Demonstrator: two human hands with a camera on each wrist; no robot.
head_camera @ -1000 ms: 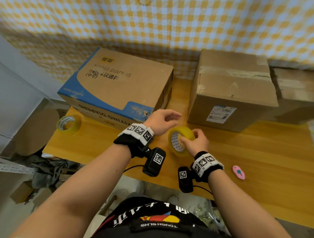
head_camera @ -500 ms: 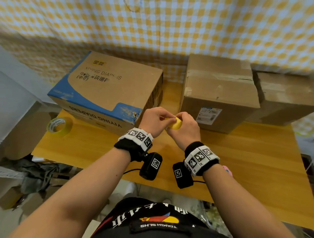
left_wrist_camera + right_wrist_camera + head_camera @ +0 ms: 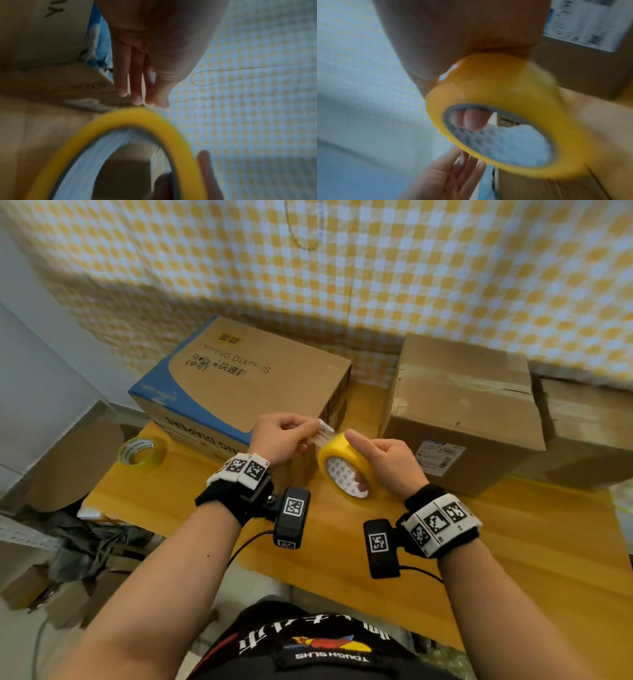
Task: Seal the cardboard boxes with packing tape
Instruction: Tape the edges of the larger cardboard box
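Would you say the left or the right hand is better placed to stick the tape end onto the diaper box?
Left hand: it pinches the tape end beside the diaper box.

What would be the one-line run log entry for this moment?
step: peel tape end | right hand: holds yellow tape roll | left hand: pinches tape end | boxes: untouched

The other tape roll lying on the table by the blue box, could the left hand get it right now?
Probably not yet: the left hand is busy pinching the peeled end of the yellow tape roll. The spare tape roll lies uncovered on the table, so letting go would free the way.
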